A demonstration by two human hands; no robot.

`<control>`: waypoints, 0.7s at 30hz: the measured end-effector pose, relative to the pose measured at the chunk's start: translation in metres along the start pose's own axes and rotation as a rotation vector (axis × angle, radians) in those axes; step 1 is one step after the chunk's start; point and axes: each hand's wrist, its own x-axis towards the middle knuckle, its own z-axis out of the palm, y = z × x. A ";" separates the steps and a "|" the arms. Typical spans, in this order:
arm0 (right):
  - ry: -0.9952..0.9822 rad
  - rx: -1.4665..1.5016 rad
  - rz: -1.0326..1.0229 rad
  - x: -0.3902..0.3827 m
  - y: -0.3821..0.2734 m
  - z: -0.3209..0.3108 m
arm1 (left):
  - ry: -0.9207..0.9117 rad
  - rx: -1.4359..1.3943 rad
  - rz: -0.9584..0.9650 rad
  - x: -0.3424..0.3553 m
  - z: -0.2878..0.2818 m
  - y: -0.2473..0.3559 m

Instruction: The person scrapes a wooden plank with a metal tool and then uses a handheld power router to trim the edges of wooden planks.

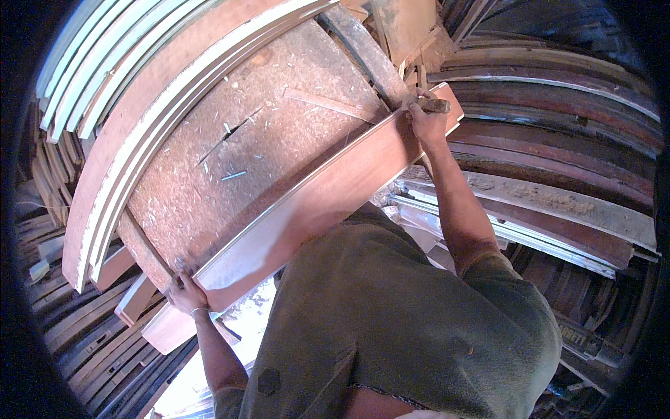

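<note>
A long pinkish-brown wooden board with pale edges lies diagonally across a worn, chip-strewn worktop. My left hand grips the board's long upper edge near its lower-left end, its fingers curled over. My right hand is closed at the board's upper-right end, by a short brown wooden piece; I cannot make out whether that piece is in my fingers. A thin loose strip lies on the worktop above the board, and wooden battens run beneath the board at either end.
Several long pale-edged boards stand along the worktop's far left side, with mint-edged strips beyond. Dark stacked planks fill the right, more timber lies at lower left, and offcuts sit at the top.
</note>
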 end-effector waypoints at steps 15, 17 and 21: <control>-0.077 -0.699 -0.202 -0.025 -0.039 0.019 | -0.087 0.006 -0.031 0.005 0.001 -0.005; -0.115 -0.761 -0.223 -0.040 -0.045 0.033 | -0.075 0.023 -0.018 0.005 0.000 -0.006; -0.132 -0.759 -0.312 -0.095 -0.070 0.064 | -0.072 0.047 0.012 0.003 -0.006 0.001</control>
